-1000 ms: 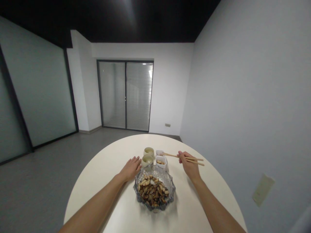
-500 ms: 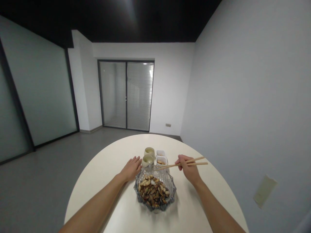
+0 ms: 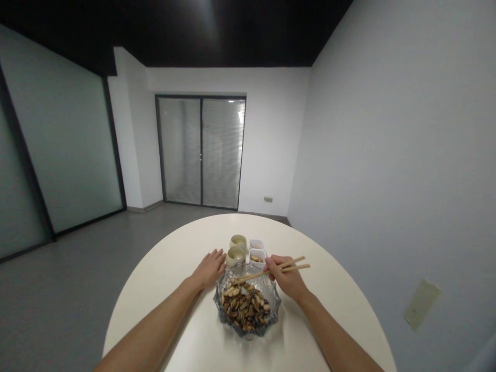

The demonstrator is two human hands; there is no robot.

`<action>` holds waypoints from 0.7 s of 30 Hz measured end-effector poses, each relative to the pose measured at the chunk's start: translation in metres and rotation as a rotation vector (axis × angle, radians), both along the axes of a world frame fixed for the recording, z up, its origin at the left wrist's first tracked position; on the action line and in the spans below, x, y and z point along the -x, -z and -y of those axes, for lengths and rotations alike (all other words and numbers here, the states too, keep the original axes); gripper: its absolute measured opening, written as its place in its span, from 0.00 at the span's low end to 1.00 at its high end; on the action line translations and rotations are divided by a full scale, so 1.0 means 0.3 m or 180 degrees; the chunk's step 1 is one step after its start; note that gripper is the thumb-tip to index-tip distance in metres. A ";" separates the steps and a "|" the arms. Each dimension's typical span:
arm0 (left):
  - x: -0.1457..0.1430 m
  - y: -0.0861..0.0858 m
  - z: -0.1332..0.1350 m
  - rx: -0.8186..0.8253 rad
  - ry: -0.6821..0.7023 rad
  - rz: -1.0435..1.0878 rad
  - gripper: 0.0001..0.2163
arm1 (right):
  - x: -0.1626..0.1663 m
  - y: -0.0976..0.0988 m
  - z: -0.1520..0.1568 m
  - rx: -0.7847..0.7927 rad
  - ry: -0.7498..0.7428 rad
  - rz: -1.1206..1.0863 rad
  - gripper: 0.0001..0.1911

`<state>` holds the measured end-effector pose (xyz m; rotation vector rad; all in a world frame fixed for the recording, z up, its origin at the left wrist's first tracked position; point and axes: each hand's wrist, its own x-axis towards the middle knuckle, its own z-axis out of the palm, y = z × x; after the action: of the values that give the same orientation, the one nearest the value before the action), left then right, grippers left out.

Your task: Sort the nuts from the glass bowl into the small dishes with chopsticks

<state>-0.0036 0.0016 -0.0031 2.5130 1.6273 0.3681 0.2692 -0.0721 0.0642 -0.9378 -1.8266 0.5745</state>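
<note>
My right hand (image 3: 285,275) is closed around a pair of wooden chopsticks (image 3: 259,274). Their tips reach over the far left part of a glass bowl (image 3: 273,290) with a jagged rim. Inside the bowl lies a heap of dark striped seeds (image 3: 245,311), with pale peanuts (image 3: 231,292) along its far left side and a small white piece among them. Whether the tips touch a peanut I cannot tell. Flat on the table, fingers spread, my left hand (image 3: 211,268) rests left of the bowl, close to the nearer greenish cup (image 3: 235,255).
Behind the bowl stand a second greenish cup (image 3: 238,241) and two small white dishes; the nearer white dish (image 3: 257,257) holds some peanuts. All sit on a round cream table (image 3: 163,274). A white wall (image 3: 387,155) runs along the right.
My right hand has moved left and slightly nearer to me, bringing the chopstick tips from the bowl's far rim in over the peanuts. My left hand has stayed put.
</note>
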 end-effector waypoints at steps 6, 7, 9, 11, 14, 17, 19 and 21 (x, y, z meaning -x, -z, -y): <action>-0.001 -0.007 0.009 0.0031 -0.0025 0.0035 0.24 | -0.001 0.003 0.000 0.0062 0.0034 -0.0108 0.29; 0.000 -0.005 0.009 0.0027 -0.0019 0.0044 0.24 | -0.001 0.003 0.000 0.0063 0.0043 -0.0127 0.29; 0.003 -0.003 0.009 0.0026 -0.0017 0.0016 0.24 | -0.002 0.001 0.001 0.0052 0.0074 -0.0164 0.29; 0.005 -0.002 0.008 0.0029 -0.0025 -0.0035 0.24 | -0.007 -0.004 0.002 0.0017 0.0123 -0.0204 0.29; 0.006 0.001 0.006 0.0011 -0.0021 -0.0074 0.24 | -0.025 -0.015 -0.001 -0.0083 0.0251 -0.0322 0.30; 0.008 0.006 -0.001 -0.0029 0.0000 -0.0098 0.24 | -0.053 -0.024 -0.011 -0.0190 0.0410 -0.0525 0.30; 0.009 0.012 -0.005 -0.0040 0.0000 -0.0107 0.24 | -0.075 -0.029 -0.019 -0.0241 0.0496 -0.0643 0.30; 0.010 0.016 -0.008 -0.0047 -0.0009 -0.0091 0.24 | -0.095 -0.032 -0.026 -0.0282 0.0578 -0.0722 0.29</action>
<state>-0.0068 0.0040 -0.0077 2.5384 1.6446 0.3474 0.2978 -0.0644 0.0739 -0.9276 -1.5345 0.4631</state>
